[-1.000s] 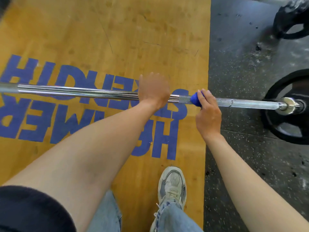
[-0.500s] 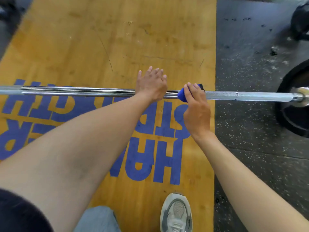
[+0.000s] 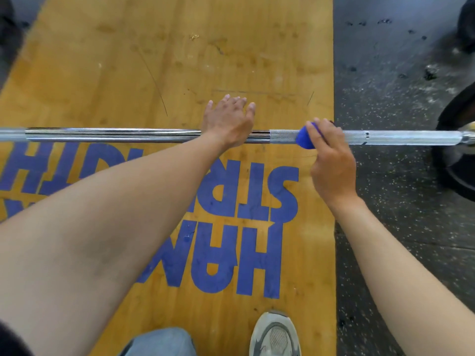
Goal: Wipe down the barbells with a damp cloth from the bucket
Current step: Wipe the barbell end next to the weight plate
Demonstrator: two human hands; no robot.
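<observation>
A steel barbell [image 3: 123, 136] runs left to right across the view, above a wooden platform. My left hand [image 3: 227, 122] rests flat on top of the bar near its middle, fingers straight and pointing away from me. Just to its right, my right hand [image 3: 330, 160] wraps a blue cloth [image 3: 304, 140] around the knurled part of the bar. Most of the cloth is hidden under my fingers. No bucket is in view.
The wooden platform [image 3: 180, 60] carries large blue lettering. Black speckled rubber flooring [image 3: 398, 176] lies to its right. A black weight plate [image 3: 457, 150] sits on the bar's right end. My grey shoe [image 3: 275, 335] stands at the bottom edge.
My right hand with the cloth slid left along the bar toward my left hand. My left hand went from curled over the bar to lying flat on it. The camera shifted left.
</observation>
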